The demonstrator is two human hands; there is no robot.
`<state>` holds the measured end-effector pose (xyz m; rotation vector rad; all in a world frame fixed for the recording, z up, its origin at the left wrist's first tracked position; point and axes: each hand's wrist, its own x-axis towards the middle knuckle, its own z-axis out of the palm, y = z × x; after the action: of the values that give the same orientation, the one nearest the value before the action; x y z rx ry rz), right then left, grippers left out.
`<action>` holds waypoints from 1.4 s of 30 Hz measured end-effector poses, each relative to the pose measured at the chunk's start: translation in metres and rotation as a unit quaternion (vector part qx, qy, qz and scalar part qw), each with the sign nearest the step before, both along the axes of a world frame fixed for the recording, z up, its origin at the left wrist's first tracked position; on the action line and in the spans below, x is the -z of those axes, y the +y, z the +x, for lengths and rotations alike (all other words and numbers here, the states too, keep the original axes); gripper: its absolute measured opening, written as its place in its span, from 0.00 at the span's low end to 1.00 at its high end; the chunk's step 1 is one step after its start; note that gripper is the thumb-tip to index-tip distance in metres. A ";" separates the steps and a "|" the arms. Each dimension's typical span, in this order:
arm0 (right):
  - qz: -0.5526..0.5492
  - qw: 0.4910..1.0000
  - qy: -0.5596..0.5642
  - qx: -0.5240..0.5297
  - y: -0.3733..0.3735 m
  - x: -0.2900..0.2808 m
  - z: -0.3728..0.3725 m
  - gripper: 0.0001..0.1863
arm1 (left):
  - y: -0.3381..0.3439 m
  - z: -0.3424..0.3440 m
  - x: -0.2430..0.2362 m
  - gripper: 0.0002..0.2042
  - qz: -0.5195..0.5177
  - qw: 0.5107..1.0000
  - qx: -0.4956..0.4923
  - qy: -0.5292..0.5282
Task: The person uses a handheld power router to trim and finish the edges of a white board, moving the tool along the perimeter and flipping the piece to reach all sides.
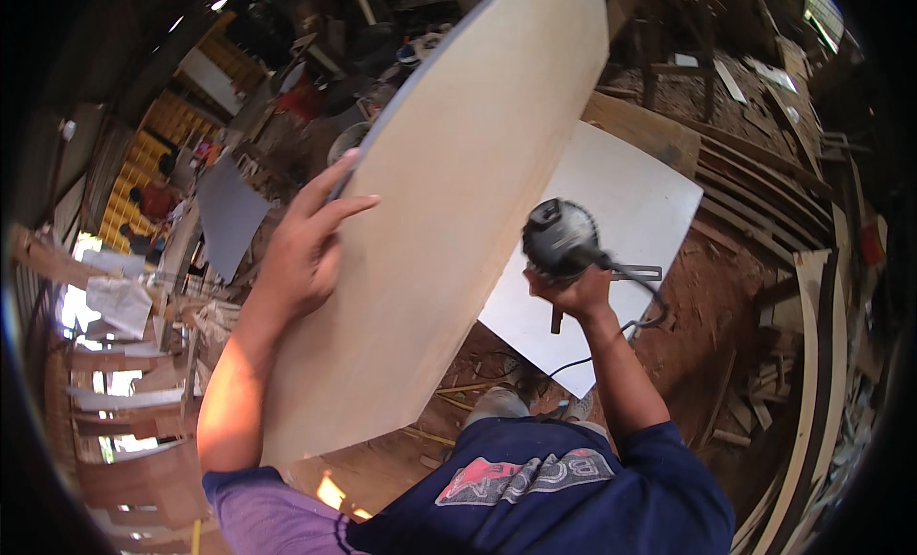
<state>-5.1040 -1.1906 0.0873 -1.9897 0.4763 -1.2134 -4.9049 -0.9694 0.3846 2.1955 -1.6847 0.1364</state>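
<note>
A large pale plywood panel (449, 202) is tilted up in front of me, its long left edge raised and showing a grey rim. My left hand (310, 235) grips that left edge, with one finger along the rim and another lying across the pale face. To the right of the panel, my right hand (573, 292) is closed round a black corded power tool (561, 238) with a round body, perhaps a router. A slotted metal bar (638, 272) sticks out beside the tool. Below the tool lies a white board (611, 173); the tool's underside is hidden.
The tool's black cable (659, 311) loops down toward my feet over the white board. Long timber strips (764, 202) are stacked at the right, above a reddish dirt floor (688, 335). A grey sheet (229, 216) and cluttered wood pieces stand at the left.
</note>
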 end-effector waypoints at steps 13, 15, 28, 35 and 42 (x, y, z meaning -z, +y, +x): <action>-0.099 0.987 -0.045 -0.122 0.070 -0.075 0.047 0.40 | 0.008 0.019 0.005 0.23 0.109 0.988 0.088 0.060; -0.075 0.990 -0.051 -0.112 0.075 -0.080 0.051 0.40 | 0.009 0.023 0.005 0.25 0.120 0.987 0.103 0.038; -0.105 0.988 -0.071 -0.083 0.072 -0.094 0.061 0.41 | 0.009 0.030 0.008 0.21 0.103 0.976 0.154 0.114; -0.054 0.994 -0.030 -0.085 0.066 -0.076 0.057 0.39 | 0.007 0.036 0.017 0.20 0.005 0.987 0.135 0.086; 0.021 0.997 0.050 -0.056 0.047 -0.049 -0.011 0.27 | 0.043 0.027 0.000 0.24 -0.012 0.991 -0.078 0.112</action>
<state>-5.1152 -1.1431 0.1360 -2.0195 0.4299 -1.0307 -4.8779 -0.9264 0.3848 2.2297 -1.3857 -0.0470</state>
